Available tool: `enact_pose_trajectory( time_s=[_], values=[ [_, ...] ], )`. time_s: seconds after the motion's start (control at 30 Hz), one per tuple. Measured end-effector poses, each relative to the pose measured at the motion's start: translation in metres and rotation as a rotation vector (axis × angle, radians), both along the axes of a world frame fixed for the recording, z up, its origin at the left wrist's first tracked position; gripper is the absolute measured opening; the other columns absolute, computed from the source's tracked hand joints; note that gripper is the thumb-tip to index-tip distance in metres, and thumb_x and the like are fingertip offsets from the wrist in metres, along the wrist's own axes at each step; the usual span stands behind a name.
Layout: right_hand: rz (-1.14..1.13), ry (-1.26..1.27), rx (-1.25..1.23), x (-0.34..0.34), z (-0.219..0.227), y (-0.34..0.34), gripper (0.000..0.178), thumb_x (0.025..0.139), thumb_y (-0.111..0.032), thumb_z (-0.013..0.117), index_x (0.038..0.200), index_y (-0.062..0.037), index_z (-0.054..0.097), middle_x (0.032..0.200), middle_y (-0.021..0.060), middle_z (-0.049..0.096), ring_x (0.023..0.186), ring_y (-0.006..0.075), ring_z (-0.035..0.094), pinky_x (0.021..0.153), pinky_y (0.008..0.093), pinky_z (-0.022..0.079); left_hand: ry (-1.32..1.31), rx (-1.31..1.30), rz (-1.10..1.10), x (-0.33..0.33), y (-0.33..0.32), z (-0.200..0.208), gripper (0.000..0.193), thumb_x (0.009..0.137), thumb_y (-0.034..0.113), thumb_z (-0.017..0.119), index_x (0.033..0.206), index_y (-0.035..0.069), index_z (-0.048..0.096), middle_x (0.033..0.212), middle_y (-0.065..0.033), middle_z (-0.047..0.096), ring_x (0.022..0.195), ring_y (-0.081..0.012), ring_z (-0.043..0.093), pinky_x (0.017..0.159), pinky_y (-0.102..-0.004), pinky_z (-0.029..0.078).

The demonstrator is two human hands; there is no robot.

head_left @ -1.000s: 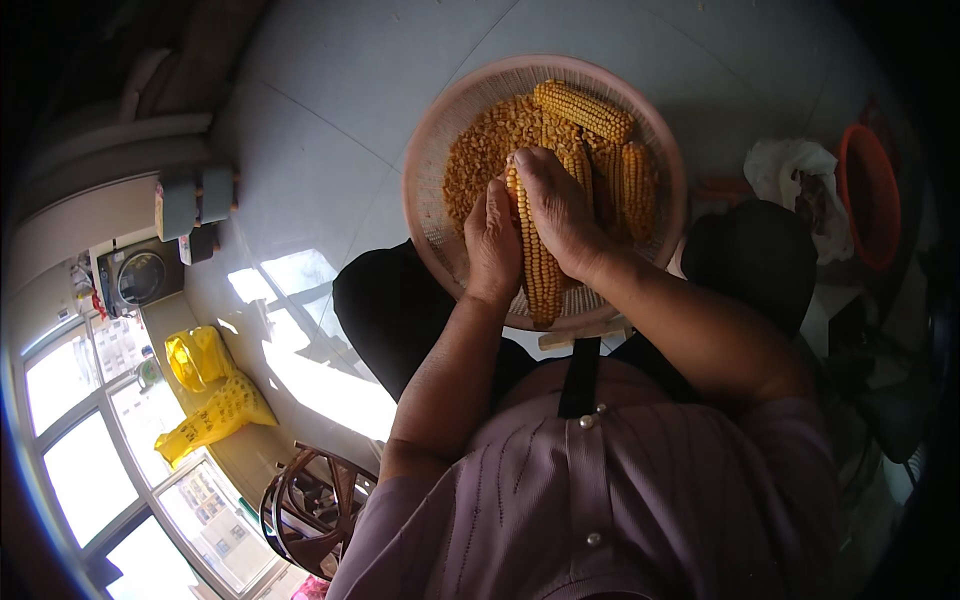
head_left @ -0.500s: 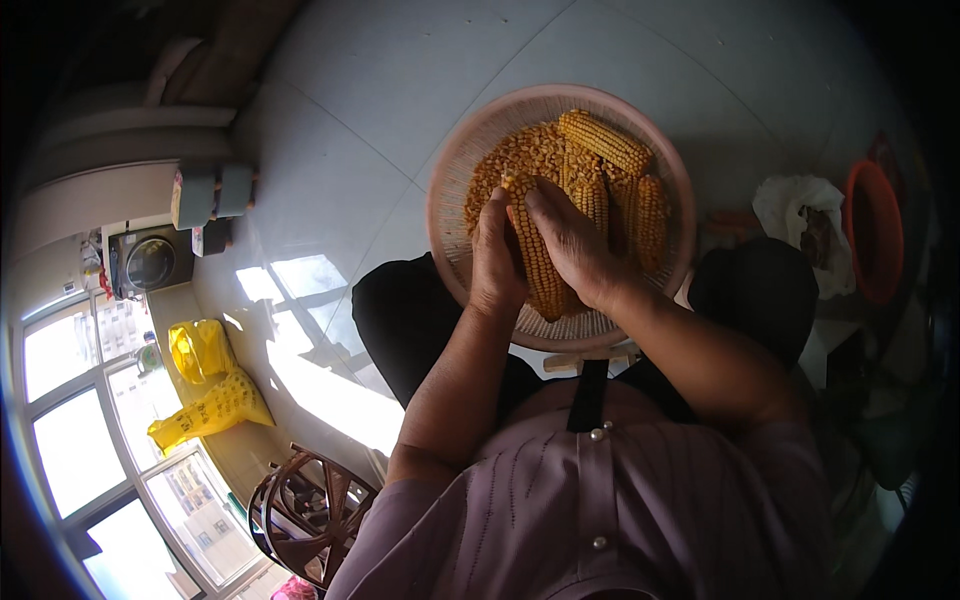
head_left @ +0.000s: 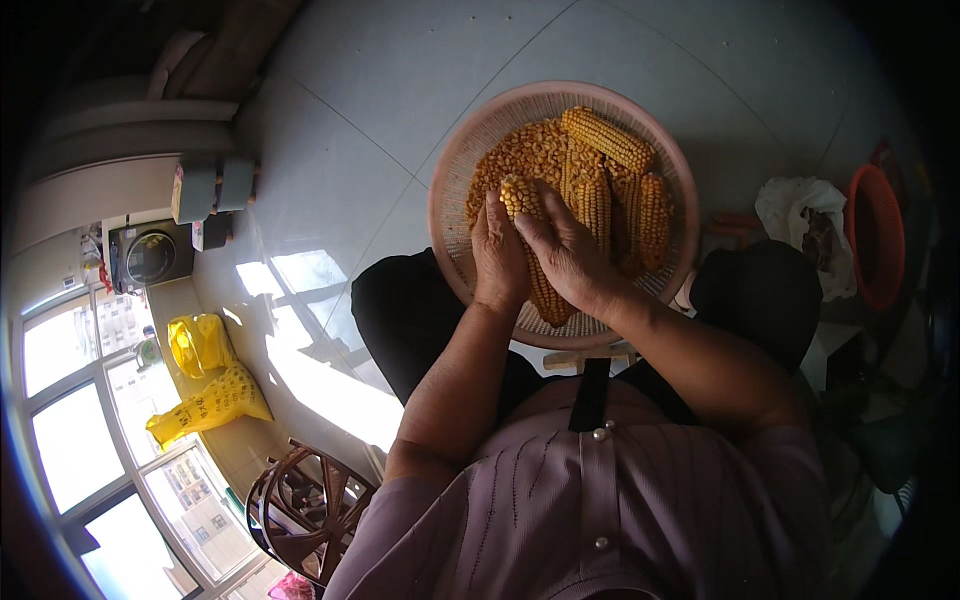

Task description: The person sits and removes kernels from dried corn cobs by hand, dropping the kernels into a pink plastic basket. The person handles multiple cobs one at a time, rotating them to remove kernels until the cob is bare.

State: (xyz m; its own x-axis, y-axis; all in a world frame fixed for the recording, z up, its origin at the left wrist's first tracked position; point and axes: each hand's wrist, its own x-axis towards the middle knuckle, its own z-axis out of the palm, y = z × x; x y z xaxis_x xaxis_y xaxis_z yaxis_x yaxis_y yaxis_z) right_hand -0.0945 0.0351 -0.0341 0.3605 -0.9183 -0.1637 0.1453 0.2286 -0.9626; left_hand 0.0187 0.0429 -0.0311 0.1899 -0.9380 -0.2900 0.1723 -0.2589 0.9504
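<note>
A yellow corn cob (head_left: 521, 197) stands tilted between my two hands, its tip pointing away from me. My left hand (head_left: 500, 262) wraps its left side, thumb along the cob. On the right side my right hand (head_left: 572, 255) is closed round it, thumb pressed just below the tip. Both hands are over a round pink basket (head_left: 562, 88), which rests between my knees. Loose corn kernels (head_left: 515, 152) cover the basket's left part. Several cobs with kernels on lie at its right, one cob (head_left: 608, 140) slanting across the far side. My hands hide the middle of the held cob.
To the right stand a white plastic bag (head_left: 783, 205) with dark contents and a red basin (head_left: 878, 240). A brown chair (head_left: 312, 520) is at lower left, near yellow bags (head_left: 222, 400) by the windows. Farther off is a washing machine (head_left: 152, 260).
My right thumb has moved down from the cob's tip, and more of the tip shows between the hands. Both hands still grip the same cob.
</note>
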Motion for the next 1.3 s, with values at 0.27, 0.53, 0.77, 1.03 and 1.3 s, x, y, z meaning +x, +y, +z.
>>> enact_pose_trajectory(
  time_s=[0.27, 0.53, 0.77, 1.03, 1.3],
  values=[
    [0.034, -0.01, -0.025, -0.001, 0.007, -0.006, 0.059, 0.104, -0.034, 0.05, 0.149, -0.0009, 0.034, 0.138, 0.025, 0.05, 0.128, 0.0327, 0.053, 0.106, 0.0397, 0.043, 0.477, 0.025, 0.125, 0.0, -0.006, 0.01, 0.053, 0.105, 0.044, 0.04, 0.131, -0.001, 0.053, 0.122, -0.0143, 0.06, 0.109, -0.0241, 0.059, 0.095, -0.0356, 0.049],
    [0.047, 0.126, -0.164, 0.0, 0.001, 0.01, 0.056, 0.105, -0.032, 0.049, 0.149, -0.001, 0.034, 0.133, 0.0295, 0.051, 0.122, 0.0391, 0.056, 0.102, 0.0433, 0.046, 0.162, -0.01, 0.064, 0.003, 0.003, 0.004, 0.055, 0.106, 0.044, 0.037, 0.129, -0.004, 0.053, 0.119, -0.016, 0.06, 0.105, -0.0238, 0.06, 0.091, -0.0357, 0.051],
    [0.002, 0.188, -0.18, 0.004, 0.001, 0.01, 0.06, 0.106, -0.039, 0.044, 0.15, -0.0002, 0.034, 0.141, 0.0299, 0.046, 0.13, 0.04, 0.051, 0.11, 0.0425, 0.04, 0.227, 0.09, 0.2, 0.005, -0.002, 0.0, 0.046, 0.107, 0.034, 0.036, 0.129, -0.004, 0.052, 0.118, -0.016, 0.062, 0.104, -0.025, 0.062, 0.089, -0.0353, 0.052],
    [-0.005, 0.135, -0.091, 0.0, 0.007, 0.003, 0.059, 0.106, -0.037, 0.042, 0.15, 0.0019, 0.033, 0.14, 0.0267, 0.05, 0.131, 0.0334, 0.051, 0.109, 0.0384, 0.04, 0.206, -0.087, 0.018, 0.005, -0.001, 0.003, 0.044, 0.107, 0.034, 0.04, 0.128, -0.003, 0.052, 0.121, -0.0157, 0.06, 0.109, -0.025, 0.06, 0.093, -0.0362, 0.05],
    [-0.039, 0.271, -0.085, 0.003, 0.01, 0.013, 0.058, 0.108, -0.038, 0.038, 0.151, 0.0006, 0.031, 0.142, 0.0222, 0.049, 0.132, 0.0304, 0.05, 0.109, 0.0354, 0.04, 0.129, 0.042, 0.136, -0.002, 0.0, -0.003, 0.047, 0.109, 0.036, 0.039, 0.125, -0.005, 0.055, 0.118, -0.0141, 0.062, 0.104, -0.0199, 0.06, 0.09, -0.0339, 0.051]
  ],
)
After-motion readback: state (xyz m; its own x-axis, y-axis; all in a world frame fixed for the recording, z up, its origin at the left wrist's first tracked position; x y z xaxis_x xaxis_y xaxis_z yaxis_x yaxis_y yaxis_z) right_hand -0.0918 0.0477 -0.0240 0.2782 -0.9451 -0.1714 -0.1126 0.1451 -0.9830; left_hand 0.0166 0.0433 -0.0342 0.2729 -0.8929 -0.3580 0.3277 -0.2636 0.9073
